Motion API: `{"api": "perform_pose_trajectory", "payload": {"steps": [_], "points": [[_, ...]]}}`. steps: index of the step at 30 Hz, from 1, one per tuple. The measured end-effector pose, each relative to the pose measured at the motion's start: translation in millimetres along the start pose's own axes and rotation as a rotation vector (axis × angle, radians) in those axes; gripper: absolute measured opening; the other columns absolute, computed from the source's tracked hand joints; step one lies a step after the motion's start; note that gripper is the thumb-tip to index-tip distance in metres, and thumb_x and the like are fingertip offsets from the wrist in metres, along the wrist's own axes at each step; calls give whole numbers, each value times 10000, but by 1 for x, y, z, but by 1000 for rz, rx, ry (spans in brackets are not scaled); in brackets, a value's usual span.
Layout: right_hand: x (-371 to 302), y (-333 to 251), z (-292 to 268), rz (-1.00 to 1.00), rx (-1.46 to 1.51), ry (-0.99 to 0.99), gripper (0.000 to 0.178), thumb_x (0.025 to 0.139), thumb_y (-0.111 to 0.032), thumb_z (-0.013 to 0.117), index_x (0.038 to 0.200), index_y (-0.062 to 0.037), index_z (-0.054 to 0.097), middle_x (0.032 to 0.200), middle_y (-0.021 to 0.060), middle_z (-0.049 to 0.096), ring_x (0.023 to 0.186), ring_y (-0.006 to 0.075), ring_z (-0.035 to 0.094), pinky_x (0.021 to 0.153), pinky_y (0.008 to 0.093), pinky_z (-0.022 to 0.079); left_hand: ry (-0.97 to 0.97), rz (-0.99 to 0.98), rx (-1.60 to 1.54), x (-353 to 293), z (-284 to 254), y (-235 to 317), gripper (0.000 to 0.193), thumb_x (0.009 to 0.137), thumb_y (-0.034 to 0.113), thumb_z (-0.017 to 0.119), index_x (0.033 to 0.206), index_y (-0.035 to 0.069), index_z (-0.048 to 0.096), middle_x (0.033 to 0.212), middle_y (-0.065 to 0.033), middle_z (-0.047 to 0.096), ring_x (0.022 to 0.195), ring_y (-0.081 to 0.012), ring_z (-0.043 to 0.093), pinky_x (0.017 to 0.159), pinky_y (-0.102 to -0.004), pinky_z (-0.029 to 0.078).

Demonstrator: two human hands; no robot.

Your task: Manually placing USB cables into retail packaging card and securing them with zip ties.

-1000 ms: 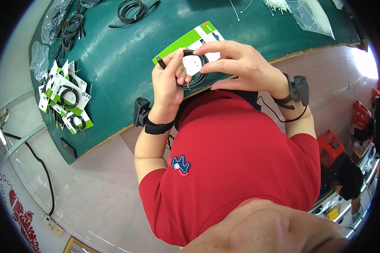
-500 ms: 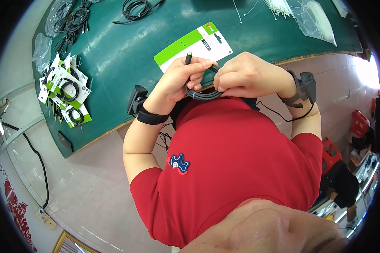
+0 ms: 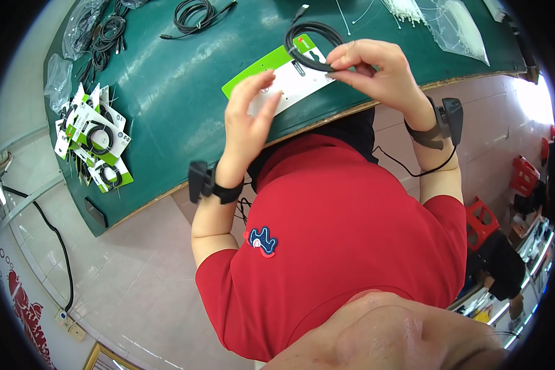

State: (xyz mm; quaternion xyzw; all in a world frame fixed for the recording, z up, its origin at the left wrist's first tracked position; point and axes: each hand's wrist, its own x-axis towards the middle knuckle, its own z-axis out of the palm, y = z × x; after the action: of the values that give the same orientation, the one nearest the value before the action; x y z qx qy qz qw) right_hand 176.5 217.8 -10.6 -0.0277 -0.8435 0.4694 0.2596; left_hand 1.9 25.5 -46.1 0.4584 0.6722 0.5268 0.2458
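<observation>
A coiled black cable [image 3: 316, 28] with a light plug end is pinched in my right hand [image 3: 381, 69], raised over the far side of a packaging card. That flat white-and-green card [image 3: 295, 91] lies on the green table near its front edge. My left hand [image 3: 250, 114] is over the card's left part, its thumb and fingers apart with nothing between them. The cable coil covers part of the card's upper right.
A pile of carded cables [image 3: 95, 135] sits at the table's left. Behind it lie bundled black cables [image 3: 109, 38] and clear plastic bags [image 3: 60, 73]. Another coiled cable [image 3: 197, 17] is at the far middle; white cable ties [image 3: 407, 9] and their bag [image 3: 459, 31] are far right.
Both hands held the coil near my body; the left has let go and moved left, opening. My right hand has carried the coil up and away over the card.
</observation>
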Motion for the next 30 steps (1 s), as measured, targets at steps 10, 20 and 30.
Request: {"api": "perform_pose_trajectory", "payload": {"steps": [10, 20, 30], "points": [[-1, 12, 51, 31, -102, -27, 149, 762, -27, 786, 857, -17, 671, 914, 68, 728, 664, 163, 644, 555, 256, 477, -157, 593, 755, -68, 4, -28, 287, 785, 96, 725, 1071, 77, 704, 1226, -117, 639, 1166, -288, 604, 913, -426, 497], [-28, -1, 91, -31, -161, -144, 127, 753, -65, 757, 848, -55, 674, 845, 58, 710, 758, 256, 689, 639, 342, 540, 130, 614, 533, -67, 10, -18, 235, 699, 13, 763, 925, 49, 708, 1059, -96, 647, 1039, -270, 657, 877, -428, 533], [-30, 0, 66, -110, -119, -198, 116, 786, -48, 721, 896, -45, 684, 996, 56, 702, 845, 242, 690, 704, 330, 560, 24, 719, 482, -58, 1, -21, 210, 735, 5, 758, 937, 25, 703, 1050, -116, 668, 971, -275, 684, 849, -429, 559]]}}
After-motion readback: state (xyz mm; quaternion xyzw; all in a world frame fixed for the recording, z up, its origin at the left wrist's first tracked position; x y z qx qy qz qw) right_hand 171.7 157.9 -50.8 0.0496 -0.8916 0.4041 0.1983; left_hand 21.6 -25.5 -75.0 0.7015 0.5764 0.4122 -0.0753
